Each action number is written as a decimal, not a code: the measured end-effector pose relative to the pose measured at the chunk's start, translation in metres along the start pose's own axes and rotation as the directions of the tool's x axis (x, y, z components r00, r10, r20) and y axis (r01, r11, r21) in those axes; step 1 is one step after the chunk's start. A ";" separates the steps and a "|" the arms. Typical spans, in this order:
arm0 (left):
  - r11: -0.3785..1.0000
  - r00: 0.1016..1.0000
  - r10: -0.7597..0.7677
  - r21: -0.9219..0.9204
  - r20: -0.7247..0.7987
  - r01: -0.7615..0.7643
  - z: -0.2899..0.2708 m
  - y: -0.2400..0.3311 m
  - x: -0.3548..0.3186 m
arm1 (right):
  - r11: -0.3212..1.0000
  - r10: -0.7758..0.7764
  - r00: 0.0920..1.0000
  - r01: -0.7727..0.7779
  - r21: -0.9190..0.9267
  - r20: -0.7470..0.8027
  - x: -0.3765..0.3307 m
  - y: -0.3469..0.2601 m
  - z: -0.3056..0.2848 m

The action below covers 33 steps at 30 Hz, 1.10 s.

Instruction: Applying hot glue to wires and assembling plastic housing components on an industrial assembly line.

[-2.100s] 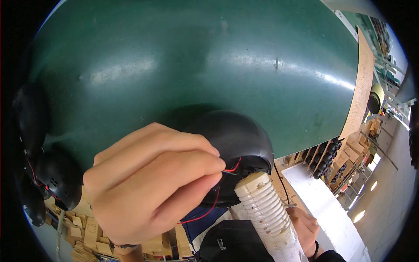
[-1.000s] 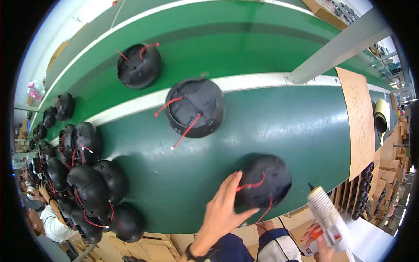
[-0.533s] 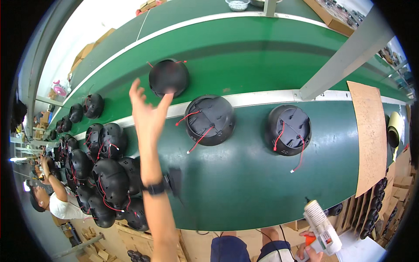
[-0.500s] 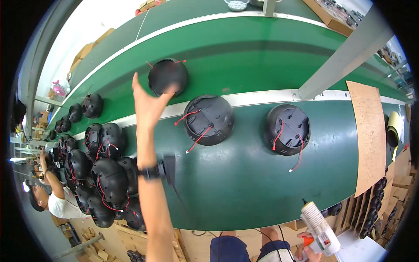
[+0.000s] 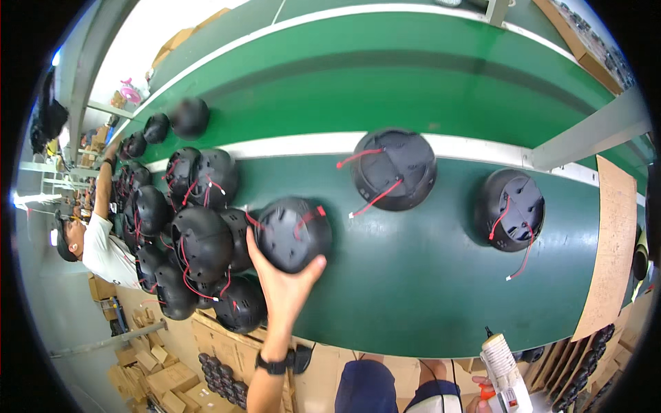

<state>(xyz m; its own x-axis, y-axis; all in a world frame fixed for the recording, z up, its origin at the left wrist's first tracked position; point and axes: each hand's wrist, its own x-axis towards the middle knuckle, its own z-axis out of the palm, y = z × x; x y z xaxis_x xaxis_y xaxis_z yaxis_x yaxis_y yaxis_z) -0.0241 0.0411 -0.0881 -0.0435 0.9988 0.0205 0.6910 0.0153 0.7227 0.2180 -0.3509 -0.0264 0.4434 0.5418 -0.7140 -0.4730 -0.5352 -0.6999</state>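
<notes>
My left hand is closed around the near side of a round black plastic housing, thumb on one side and fingers on the other. Short red wires with small connectors stick out of it. Low at the right, my right hand grips a white hot glue gun with an orange trigger, its dark nozzle pointing up. Two similar housings, one at centre right and one farther right, sit on the green bench, open sides up, red wires hanging out.
Several black housings crowd the bench's left side, beside the held one. A green belt runs behind a pale rail, carrying more housings at far left. A metal post and cardboard sheet stand right. A co-worker reaches in at left.
My left hand has come back from over the belt with the black housing, now over the near bench beside the cluster. The view has shifted, and the glue gun stays in my right hand.
</notes>
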 end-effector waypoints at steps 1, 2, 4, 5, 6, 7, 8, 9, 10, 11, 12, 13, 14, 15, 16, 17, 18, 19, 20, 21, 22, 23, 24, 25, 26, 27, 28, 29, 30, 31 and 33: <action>0.995 0.998 -0.041 -0.090 0.048 0.045 -0.006 -0.003 -0.027 | 1.000 -0.015 0.998 0.014 0.014 0.056 0.001 -0.009 -0.001; 0.989 0.989 -0.086 -0.113 0.119 0.100 -0.010 0.001 -0.053 | 0.999 -0.027 0.994 0.025 0.025 0.103 0.000 -0.019 -0.001; 0.888 0.939 -0.196 -0.355 0.281 0.292 -0.005 0.005 -0.099 | 0.999 -0.002 0.995 0.007 -0.052 0.096 0.010 -0.021 0.003; 0.865 0.914 -0.208 -0.370 0.350 0.338 -0.002 0.013 -0.119 | 0.993 -0.039 0.994 0.049 -0.105 0.098 0.011 -0.030 0.008; 0.843 0.885 -0.219 -0.378 0.411 0.384 -0.004 0.021 -0.137 | 0.984 -0.072 0.991 0.089 -0.155 0.111 0.013 -0.038 0.014; 0.820 0.823 -0.247 -0.341 0.512 0.459 -0.010 0.029 -0.149 | 0.971 -0.101 0.987 0.126 -0.204 0.125 0.016 -0.046 0.021; 0.837 0.866 -0.151 -0.405 0.476 0.369 -0.010 0.018 -0.164 | 0.953 -0.132 0.979 0.168 -0.253 0.153 0.021 -0.055 0.029; 0.879 0.887 -0.117 -0.368 0.447 0.302 -0.011 0.008 -0.169 | 0.930 -0.157 0.972 0.206 -0.304 0.177 0.024 -0.062 0.037; 0.916 0.904 -0.080 -0.326 0.419 0.233 -0.015 -0.003 -0.169 | 0.904 -0.178 0.962 0.242 -0.352 0.205 0.027 -0.069 0.045; 0.879 0.919 -0.086 -0.405 0.384 0.252 -0.013 -0.008 -0.165 | 0.873 -0.197 0.953 0.278 -0.401 0.232 0.030 -0.076 0.054; 0.825 0.915 -0.117 -0.475 0.386 0.306 -0.012 -0.010 -0.159 | 0.839 -0.211 0.941 0.313 -0.446 0.263 0.033 -0.082 0.063; 0.753 0.883 -0.112 -0.540 0.457 0.375 -0.015 -0.011 -0.149 | 0.803 -0.223 0.927 0.350 -0.483 0.300 0.038 -0.089 0.073; 0.687 0.855 -0.110 -0.583 0.507 0.434 -0.022 -0.014 -0.141 | 0.773 -0.229 0.905 0.392 -0.499 0.358 0.043 -0.087 0.080; 0.680 0.855 -0.119 -0.586 0.504 0.441 -0.026 -0.016 -0.137 | 0.743 -0.231 0.879 0.436 -0.508 0.417 0.048 -0.085 0.086; 0.644 0.850 -0.103 -0.616 0.517 0.453 -0.018 -0.018 -0.127 | 0.687 -0.245 0.859 0.481 -0.545 0.449 0.053 -0.094 0.095; 0.612 0.853 0.105 -0.709 0.511 0.350 -0.017 -0.022 -0.115 | 0.633 -0.269 0.828 0.537 -0.557 0.492 0.045 -0.103 0.098; 0.558 0.909 -0.026 -0.749 0.416 0.359 -0.012 -0.006 -0.112 | 0.575 -0.290 0.794 0.591 -0.566 0.535 0.034 -0.113 0.104; 0.626 0.907 0.173 -0.754 0.384 0.199 -0.006 -0.006 -0.093 | 0.581 -0.131 0.828 0.510 -0.634 0.545 0.028 -0.114 0.094; 0.694 0.867 0.343 -0.720 0.361 0.026 -0.006 -0.015 -0.076 | 0.600 -0.107 0.819 0.505 -0.621 0.563 0.035 -0.105 0.099; 0.717 0.873 0.317 -0.696 0.371 0.035 -0.008 -0.019 -0.071 | 0.583 -0.073 0.793 0.526 -0.619 0.605 0.045 -0.097 0.108; 0.721 0.875 0.311 -0.692 0.371 0.037 -0.004 -0.017 -0.065 | 0.538 -0.047 0.777 0.550 -0.639 0.628 0.047 -0.099 0.116; 0.724 0.874 0.314 -0.689 0.371 0.032 -0.001 -0.014 -0.061 | 0.490 -0.030 0.776 0.560 -0.667 0.630 0.046 -0.100 0.118; 0.718 0.876 0.313 -0.695 0.366 0.034 0.001 -0.013 -0.059 | 0.482 -0.027 0.777 0.562 -0.672 0.629 0.045 -0.100 0.121; 0.708 0.868 0.328 -0.705 0.373 0.036 0.002 -0.013 -0.058 | 0.462 -0.057 0.778 0.577 -0.674 0.626 0.044 -0.100 0.124; 0.697 0.859 0.342 -0.716 0.382 0.042 0.004 -0.013 -0.057 | 0.441 -0.084 0.779 0.588 -0.678 0.621 0.043 -0.100 0.127; 0.680 0.858 0.342 -0.731 0.383 0.055 0.005 -0.013 -0.057 | 0.409 -0.082 0.774 0.601 -0.687 0.628 0.042 -0.100 0.127; 0.676 0.861 0.338 -0.734 0.381 0.059 0.005 -0.014 -0.058 | 0.402 -0.077 0.774 0.600 -0.691 0.628 0.041 -0.096 0.128; 0.674 0.860 0.347 -0.737 0.373 0.048 0.006 -0.013 -0.058 | 0.360 -0.148 0.794 0.599 -0.715 0.590 0.039 -0.090 0.130; 0.671 0.859 0.357 -0.740 0.366 0.037 0.006 -0.013 -0.058 | 0.319 -0.222 0.805 0.594 -0.739 0.551 0.038 -0.087 0.131; 0.669 0.861 0.355 -0.742 0.364 0.038 0.006 -0.014 -0.058 | 0.315 -0.220 0.805 0.594 -0.740 0.552 0.037 -0.087 0.132; 0.668 0.860 0.362 -0.743 0.360 0.029 0.005 -0.016 -0.058 | 0.287 -0.223 0.796 0.605 -0.742 0.562 0.036 -0.086 0.133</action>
<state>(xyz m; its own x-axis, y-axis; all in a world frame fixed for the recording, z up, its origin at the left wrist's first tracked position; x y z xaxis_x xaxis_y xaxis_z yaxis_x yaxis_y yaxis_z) -0.0290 -0.0172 -0.1049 0.4722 0.8809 0.0307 -0.0757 0.0058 0.9971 0.1735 -0.1993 0.0101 0.0305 0.9154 -0.4015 0.6976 -0.3071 -0.6473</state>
